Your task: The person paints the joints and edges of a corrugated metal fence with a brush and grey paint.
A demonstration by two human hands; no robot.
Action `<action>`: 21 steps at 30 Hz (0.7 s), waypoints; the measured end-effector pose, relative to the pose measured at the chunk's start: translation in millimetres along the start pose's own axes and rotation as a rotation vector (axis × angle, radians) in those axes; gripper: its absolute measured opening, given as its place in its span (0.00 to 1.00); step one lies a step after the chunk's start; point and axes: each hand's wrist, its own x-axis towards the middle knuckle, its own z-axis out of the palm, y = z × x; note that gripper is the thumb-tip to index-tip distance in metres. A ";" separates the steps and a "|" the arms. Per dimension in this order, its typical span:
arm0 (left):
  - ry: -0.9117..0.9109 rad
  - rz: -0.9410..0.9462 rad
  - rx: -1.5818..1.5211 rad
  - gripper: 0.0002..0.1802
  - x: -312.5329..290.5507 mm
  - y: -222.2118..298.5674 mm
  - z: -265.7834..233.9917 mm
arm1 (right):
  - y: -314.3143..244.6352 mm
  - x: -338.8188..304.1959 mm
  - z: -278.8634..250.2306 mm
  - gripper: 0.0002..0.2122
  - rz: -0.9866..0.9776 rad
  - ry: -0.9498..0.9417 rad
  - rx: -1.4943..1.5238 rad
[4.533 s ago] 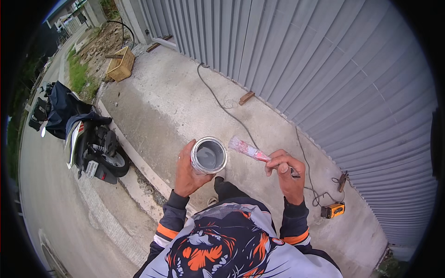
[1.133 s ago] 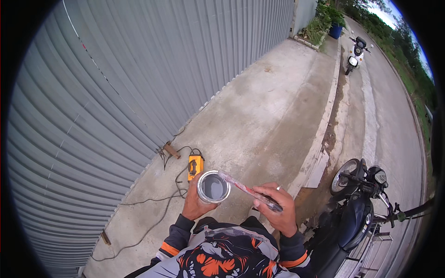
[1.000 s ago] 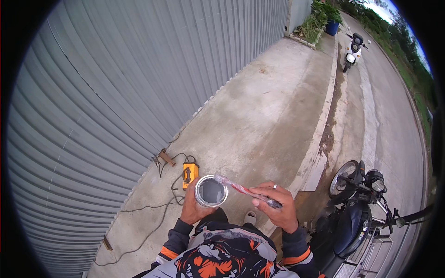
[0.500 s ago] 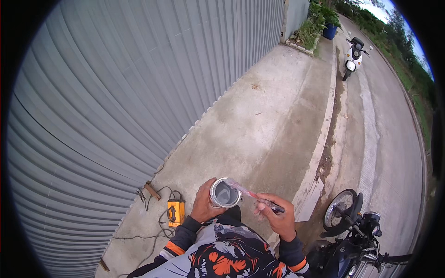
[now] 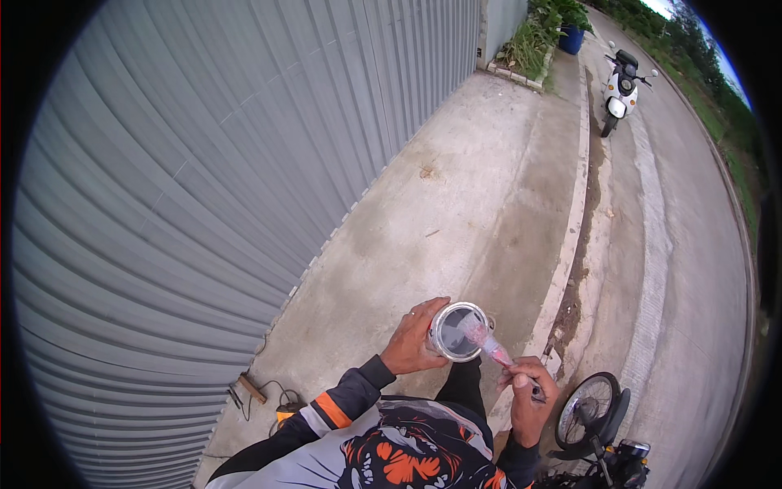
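Note:
A round paint can [image 5: 444, 350] with grey paint inside is held from its left side by my left hand [image 5: 415, 336], fingers wrapped round the wall. In my right hand [image 5: 531, 399] is a paintbrush [image 5: 495, 350], gripped by its dark handle. The brush's pale, paint-smeared bristles lie over the can's right rim, above its opening. Whether they touch the paint I cannot tell. Both hands are in front of my body, above the pavement.
A grey corrugated metal wall [image 5: 269, 138] runs along the left. By its foot are a yellow tool [image 5: 285, 416] with a cable and a brown metal piece [image 5: 252, 388]. A dark motorcycle [image 5: 599, 420] stands at lower right, a white scooter [image 5: 621, 94] far off on the road.
The can and brush have shifted right and slightly up in the picture. The brush's bristles have come further over the can's opening. The yellow tool is now mostly hidden by my left arm.

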 end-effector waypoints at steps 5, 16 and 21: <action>0.071 -0.124 -0.046 0.61 114.1 -28.4 38.7 | -13.6 151.3 -47.5 0.13 0.005 -0.064 -0.289; 0.215 -0.148 -0.028 0.62 379.4 -62.5 58.6 | -42.4 465.9 -121.6 0.12 -0.150 -0.428 -0.420; 0.242 -0.172 -0.072 0.63 491.5 -115.1 77.5 | -6.5 584.6 -132.5 0.09 -0.135 -0.360 -0.308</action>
